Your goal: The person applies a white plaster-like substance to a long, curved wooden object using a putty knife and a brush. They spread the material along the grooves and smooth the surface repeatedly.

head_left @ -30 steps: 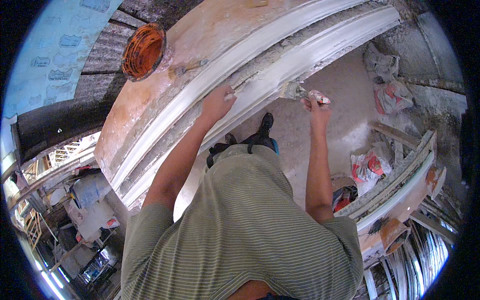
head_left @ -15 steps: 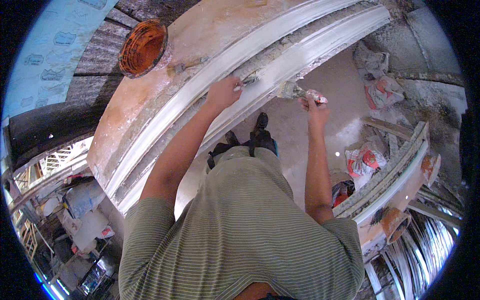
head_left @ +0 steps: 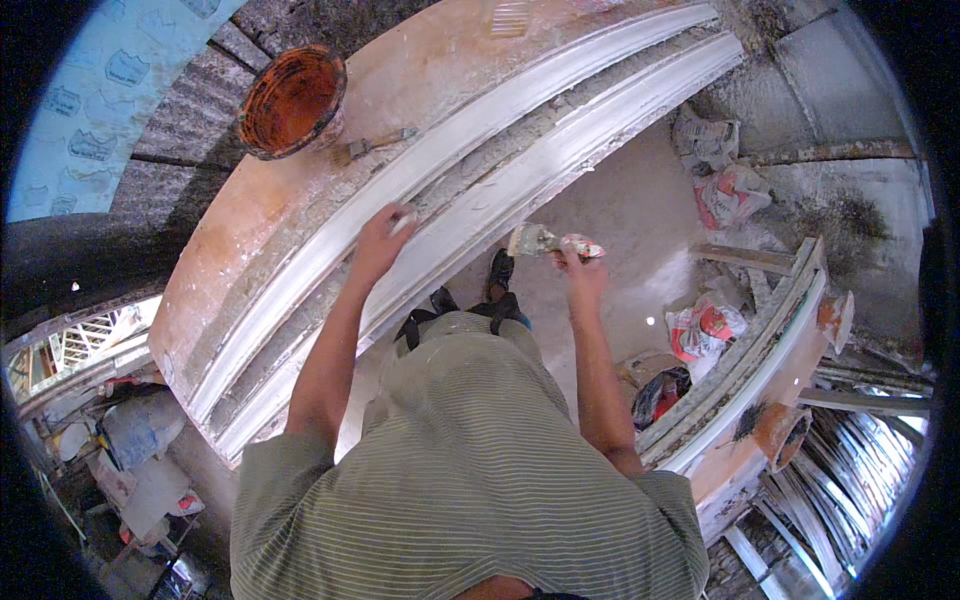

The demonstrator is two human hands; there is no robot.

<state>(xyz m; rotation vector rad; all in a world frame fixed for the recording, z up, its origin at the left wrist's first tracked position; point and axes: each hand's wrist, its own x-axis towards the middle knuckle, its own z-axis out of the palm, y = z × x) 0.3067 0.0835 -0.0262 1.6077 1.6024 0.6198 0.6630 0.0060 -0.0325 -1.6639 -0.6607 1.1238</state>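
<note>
My right hand (head_left: 583,274) is closed round the red-and-white wrapped handle of a paintbrush (head_left: 533,240). The brush's pale, caked bristles point left, over the floor beside the near edge of a long curved moulding. That white plaster moulding (head_left: 560,136) has two raised bands with a rough grey channel between them. Over its nearer band is my left hand (head_left: 380,245), its fingers curled together; a small whitish bit shows at the fingertips, too small to name.
Beyond the moulding, a brown board (head_left: 225,255) carries an orange bowl (head_left: 290,100), a second brush (head_left: 370,145) and a pale wide brush (head_left: 510,17). Torn sacks (head_left: 706,327) lie on the floor at right. Another curved moulding (head_left: 740,370) stands at the lower right.
My left hand has moved left and nearer along the moulding. The paintbrush in my right hand has come away from the moulding's edge, leftward and nearer. The whole view has shifted slightly.
</note>
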